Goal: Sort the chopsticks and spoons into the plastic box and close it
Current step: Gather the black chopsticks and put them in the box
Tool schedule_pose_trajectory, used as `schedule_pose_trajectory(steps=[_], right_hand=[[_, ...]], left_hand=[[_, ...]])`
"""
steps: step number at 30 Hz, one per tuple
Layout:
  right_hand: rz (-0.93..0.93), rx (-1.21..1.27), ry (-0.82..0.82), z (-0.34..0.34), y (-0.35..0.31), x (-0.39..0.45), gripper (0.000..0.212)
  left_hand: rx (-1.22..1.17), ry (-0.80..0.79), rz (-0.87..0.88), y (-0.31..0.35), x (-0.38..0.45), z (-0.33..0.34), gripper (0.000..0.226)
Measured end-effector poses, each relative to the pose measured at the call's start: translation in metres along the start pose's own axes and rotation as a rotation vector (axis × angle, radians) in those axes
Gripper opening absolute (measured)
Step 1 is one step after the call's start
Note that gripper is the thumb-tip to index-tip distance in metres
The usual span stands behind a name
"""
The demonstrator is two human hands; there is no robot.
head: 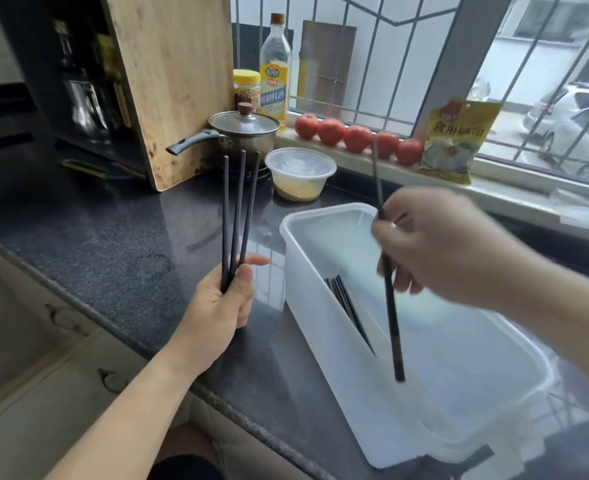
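A long white translucent plastic box (324, 358) stands open on the dark counter, with several black chopsticks (346, 306) lying inside along its left wall. My left hand (217, 306) grips three black chopsticks (237, 209) that fan upward, left of the box. My right hand (438, 247) pinches a single black chopstick (391, 323) over the box, its lower tip hanging inside the box. No spoons or lid can be made out.
Behind the box stand a lidded round plastic tub (300, 173), a small pot (241, 133) with a glass lid and a leaning wooden cutting board (175, 81). Bottles, a row of tomatoes (355, 136) and a yellow packet (454, 140) line the window sill.
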State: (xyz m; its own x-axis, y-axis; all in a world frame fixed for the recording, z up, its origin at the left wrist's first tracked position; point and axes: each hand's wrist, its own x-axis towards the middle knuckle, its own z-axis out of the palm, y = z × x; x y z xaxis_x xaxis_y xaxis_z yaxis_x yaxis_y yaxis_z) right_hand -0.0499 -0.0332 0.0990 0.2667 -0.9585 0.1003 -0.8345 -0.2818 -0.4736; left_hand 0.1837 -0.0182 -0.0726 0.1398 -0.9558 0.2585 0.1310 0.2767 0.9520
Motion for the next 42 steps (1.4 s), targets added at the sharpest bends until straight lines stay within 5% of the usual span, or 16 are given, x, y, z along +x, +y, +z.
schedule_pose_trajectory(steps=[4,9,19,26,37,42], right_hand=[[0.056,-0.427,-0.304,0.043,0.019,-0.003,0.019],[0.195,-0.477,-0.578,0.044,0.019,0.005,0.033],[-0.058,0.042,-0.122,0.006,-0.011,0.020,0.017],[-0.317,-0.086,-0.081,0.041,-0.047,0.011,0.018],[-0.206,0.261,-0.136,0.054,-0.038,0.019,0.028],[-0.257,0.615,0.198,0.035,-0.036,0.024,0.026]], left_hand=[[-0.034,-0.010,-0.009,0.001,-0.001,-0.002,0.025],[-0.058,-0.030,-0.046,-0.003,0.001,-0.004,0.029],[-0.009,-0.086,0.014,-0.006,0.000,-0.003,0.024],[0.027,-0.192,0.111,-0.008,-0.006,-0.002,0.042],[-0.002,-0.218,0.087,-0.007,-0.006,-0.001,0.052],[0.031,-0.152,0.057,-0.005,-0.004,-0.002,0.040]])
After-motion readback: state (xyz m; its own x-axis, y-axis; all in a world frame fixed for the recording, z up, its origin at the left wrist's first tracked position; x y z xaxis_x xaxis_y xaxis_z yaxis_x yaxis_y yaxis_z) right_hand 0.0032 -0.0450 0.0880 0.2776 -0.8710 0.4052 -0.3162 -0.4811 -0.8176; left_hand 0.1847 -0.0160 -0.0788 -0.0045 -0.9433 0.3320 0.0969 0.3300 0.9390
